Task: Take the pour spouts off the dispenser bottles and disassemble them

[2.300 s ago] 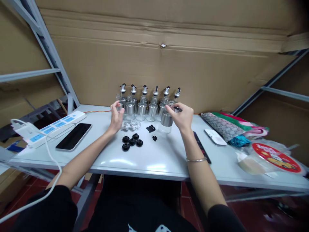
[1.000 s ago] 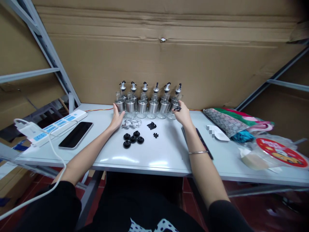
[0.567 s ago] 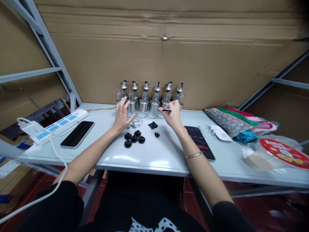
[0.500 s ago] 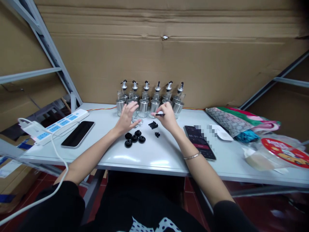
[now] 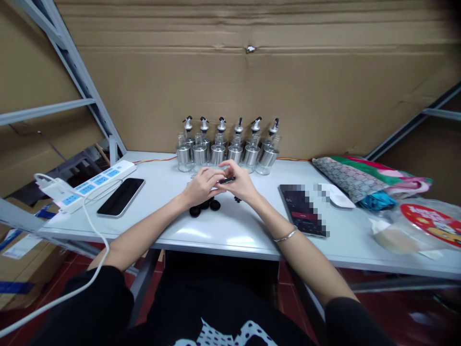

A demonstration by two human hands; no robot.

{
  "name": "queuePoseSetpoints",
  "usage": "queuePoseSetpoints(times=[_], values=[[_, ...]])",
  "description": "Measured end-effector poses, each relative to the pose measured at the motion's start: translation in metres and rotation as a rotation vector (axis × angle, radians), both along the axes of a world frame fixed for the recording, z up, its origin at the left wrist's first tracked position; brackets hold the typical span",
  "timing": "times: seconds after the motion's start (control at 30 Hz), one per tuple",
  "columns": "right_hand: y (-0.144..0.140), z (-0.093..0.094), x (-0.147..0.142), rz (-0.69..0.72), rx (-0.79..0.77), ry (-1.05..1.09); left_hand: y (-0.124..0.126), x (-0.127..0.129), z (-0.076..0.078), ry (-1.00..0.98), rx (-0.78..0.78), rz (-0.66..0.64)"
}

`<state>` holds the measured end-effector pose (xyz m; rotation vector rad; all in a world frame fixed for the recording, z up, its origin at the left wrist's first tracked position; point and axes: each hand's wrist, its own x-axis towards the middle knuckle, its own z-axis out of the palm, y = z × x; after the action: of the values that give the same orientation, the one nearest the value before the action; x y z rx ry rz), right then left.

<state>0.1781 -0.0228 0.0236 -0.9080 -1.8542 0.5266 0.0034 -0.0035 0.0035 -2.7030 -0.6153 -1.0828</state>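
My left hand (image 5: 201, 185) and my right hand (image 5: 240, 181) meet above the middle of the white table (image 5: 223, 230). Between their fingertips is a small black part (image 5: 227, 180), pinched by my right hand and touched by the left. Under the hands lie several black round caps (image 5: 206, 206). Behind them, against the cardboard wall, stand two rows of glass and steel dispenser bottles (image 5: 230, 149); the back ones carry spouts.
A white power strip (image 5: 86, 185) and a dark phone (image 5: 120, 196) lie at the left. A second phone (image 5: 300, 216) with a lit screen, a white mouse (image 5: 336, 196), folded cloth (image 5: 370, 180) and a red-lidded pack (image 5: 428, 221) lie at the right.
Both hands drew back from the bottle row and came together over the black caps. My right hand kept the small black part; the left hand closed in on it. The bottle set down stays in the row.
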Motion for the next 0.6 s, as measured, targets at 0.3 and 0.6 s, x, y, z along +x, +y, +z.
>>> queuePoseSetpoints(times=[0.3, 0.6], values=[[-0.003, 0.002, -0.001, -0.028, 0.056, -0.082, -0.001, 0.004, 0.0, 0.027, -0.055, -0.022], [-0.012, 0.008, -0.004, -0.201, 0.261, -0.485, -0.005, 0.001, 0.006, -0.137, 0.12, -0.043]])
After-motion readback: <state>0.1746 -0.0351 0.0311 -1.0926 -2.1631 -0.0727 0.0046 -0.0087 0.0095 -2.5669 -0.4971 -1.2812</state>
